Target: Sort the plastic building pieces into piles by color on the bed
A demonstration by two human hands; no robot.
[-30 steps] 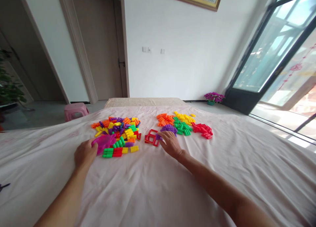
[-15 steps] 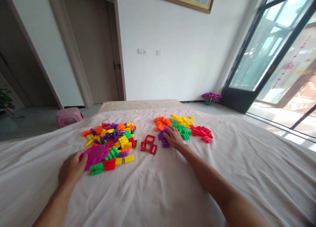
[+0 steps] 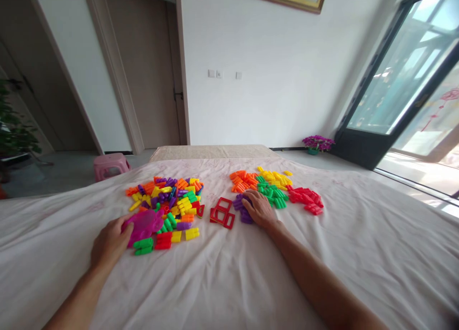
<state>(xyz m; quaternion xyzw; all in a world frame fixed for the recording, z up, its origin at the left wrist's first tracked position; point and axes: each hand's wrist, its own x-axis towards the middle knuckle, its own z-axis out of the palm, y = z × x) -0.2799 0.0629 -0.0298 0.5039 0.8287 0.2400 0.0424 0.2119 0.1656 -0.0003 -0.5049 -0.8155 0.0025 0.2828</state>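
My left hand (image 3: 112, 239) grips the edge of a magenta plastic piece (image 3: 145, 224) at the near left side of a mixed pile of colourful blocks (image 3: 165, 194). My right hand (image 3: 260, 208) rests with its fingers over the purple blocks (image 3: 242, 213), which it partly hides; whether it grips one is hidden. Just beyond that hand lie green blocks (image 3: 275, 195), orange blocks (image 3: 244, 180) and yellow blocks (image 3: 276, 178). Red blocks (image 3: 306, 198) form a group farther right. Between the mixed pile and the purple group are red frame pieces (image 3: 222, 214).
A wrinkled pale cloth (image 3: 201, 282) covers the surface under everything. Behind it on the floor stand a pink stool (image 3: 112, 165) at the left and a pot of purple flowers (image 3: 318, 144) at the right. A leafy plant (image 3: 16, 124) is at the far left.
The view has turned slightly to the left. My right hand has settled farther over the purple blocks, with its fingers lower and nearer. My left hand still holds the magenta piece.
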